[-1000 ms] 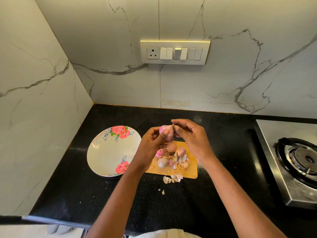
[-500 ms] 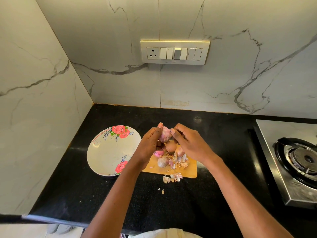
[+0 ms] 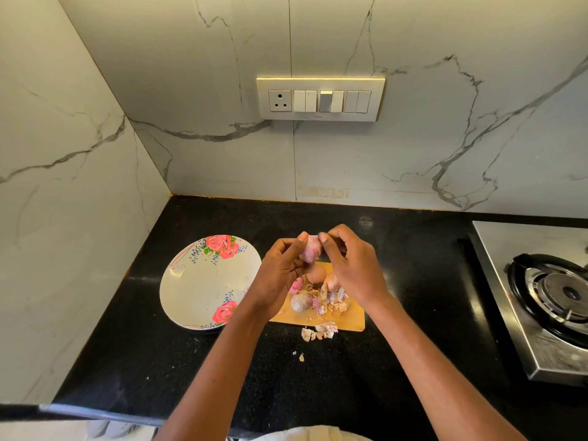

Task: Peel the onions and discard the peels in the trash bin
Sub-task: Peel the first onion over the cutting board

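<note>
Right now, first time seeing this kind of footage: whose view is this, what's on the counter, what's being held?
There is no robot here. A person wears a wide-angle camera on the head, looking forward and down, so the two arms reaching in from the bottom are their own. That is the only view.

The left hand grips a small pink onion above the counter, and the right hand pinches at its top, apparently pulling skin off.

Below them, on the black countertop, lies a wooden cutting board with more small onions and a heap of loose peels. A few peels have spilled off its near edge. Left of the board sits a flowered plate; on the right is a gas stove. A switch panel is on the marble wall. No trash bin is in view.
</note>
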The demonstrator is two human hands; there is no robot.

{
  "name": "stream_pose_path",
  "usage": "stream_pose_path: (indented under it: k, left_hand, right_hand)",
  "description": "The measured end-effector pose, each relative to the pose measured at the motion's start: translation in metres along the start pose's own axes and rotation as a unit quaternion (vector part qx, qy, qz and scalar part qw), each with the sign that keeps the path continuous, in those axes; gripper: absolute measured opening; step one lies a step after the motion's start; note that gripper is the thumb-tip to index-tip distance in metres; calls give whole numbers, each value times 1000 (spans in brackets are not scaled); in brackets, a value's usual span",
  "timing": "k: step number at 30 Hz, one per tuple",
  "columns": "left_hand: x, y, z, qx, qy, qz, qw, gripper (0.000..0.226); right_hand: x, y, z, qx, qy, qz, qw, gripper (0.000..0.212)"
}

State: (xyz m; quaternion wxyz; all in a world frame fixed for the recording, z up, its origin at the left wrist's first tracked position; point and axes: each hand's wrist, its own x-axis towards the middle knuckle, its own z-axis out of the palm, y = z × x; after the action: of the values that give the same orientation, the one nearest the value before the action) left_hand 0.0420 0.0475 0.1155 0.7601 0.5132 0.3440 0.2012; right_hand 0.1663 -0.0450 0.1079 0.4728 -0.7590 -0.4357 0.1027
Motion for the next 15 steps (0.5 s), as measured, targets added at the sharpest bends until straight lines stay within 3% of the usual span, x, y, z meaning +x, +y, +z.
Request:
stream_pose_path:
  k: [3, 6, 12, 15]
  left_hand:
    - [1, -5, -5, -39, 14, 6, 999, 55]
    - [2, -6, -12, -51, 27, 17, 998, 57]
    - [3, -7, -11, -2, 7, 38, 999, 33]
    - [1, -6, -15, 2, 8, 39, 999, 37]
  right_hand:
    - [0, -2, -7, 93, -40, -17, 995, 25]
    - [-4, 0, -4, 64, -86, -59, 992, 39]
    - [-2, 8, -1, 30, -34, -103, 994, 34]
    - [-1, 9, 0, 17, -42, -120, 992, 32]
